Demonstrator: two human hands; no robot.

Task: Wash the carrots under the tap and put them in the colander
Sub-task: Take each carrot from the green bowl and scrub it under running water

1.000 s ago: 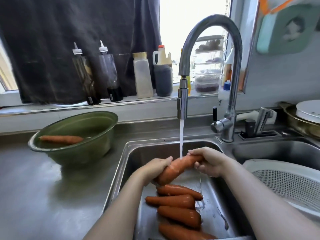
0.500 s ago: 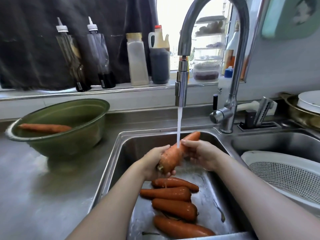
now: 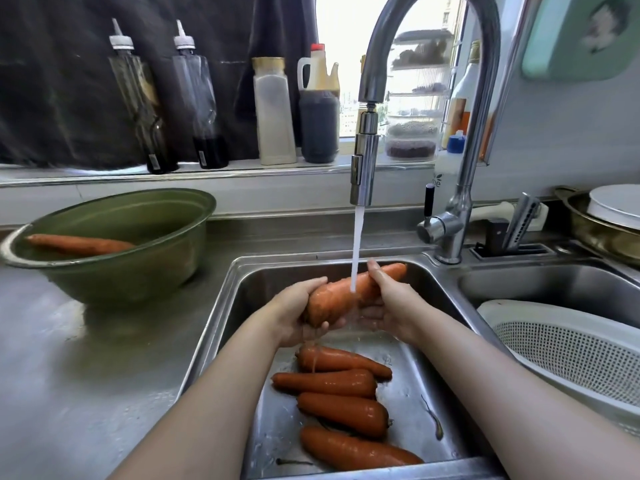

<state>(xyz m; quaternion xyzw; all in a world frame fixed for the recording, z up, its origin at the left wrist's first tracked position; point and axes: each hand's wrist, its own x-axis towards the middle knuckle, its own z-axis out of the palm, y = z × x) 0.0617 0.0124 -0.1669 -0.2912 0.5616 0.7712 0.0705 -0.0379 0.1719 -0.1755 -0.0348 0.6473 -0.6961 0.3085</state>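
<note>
So, the person is rinsing one fat carrot (image 3: 346, 296) right in the middle of the frame, tilted with its thin end up toward the back of the sink (image 3: 239, 306) and its thick end low. The left hand (image 3: 298, 313) is cupping the thick end, its grip wrapped round it with the thumb on top. The right hand (image 3: 388, 306) is holding the thinner half, thumb over and fingers under. The water stream (image 3: 356, 244) from the tap (image 3: 363, 161) is landing about mid-carrot.

To do this bit well, I'd say the trick is turning the carrot while the right hand is rubbing along it, so the underside and both ends are getting water too, not just that middle stripe. It's looking wet and slick, so one grip should be staying firm while the other is sliding. Holding it low in the sink is probably cutting down splash onto the worktop (image 3: 86, 375).

Four more carrots (image 3: 343, 410) are lying side by side on the sink floor at lower centre, and a lone carrot (image 3: 79, 244) is sitting in the green bowl (image 3: 138, 271) at the left. The white colander (image 3: 571, 348) is sitting at the right edge in the neighbouring basin, and no carrot is showing in the part that's in frame, so my guess is the job's only getting going.
</note>
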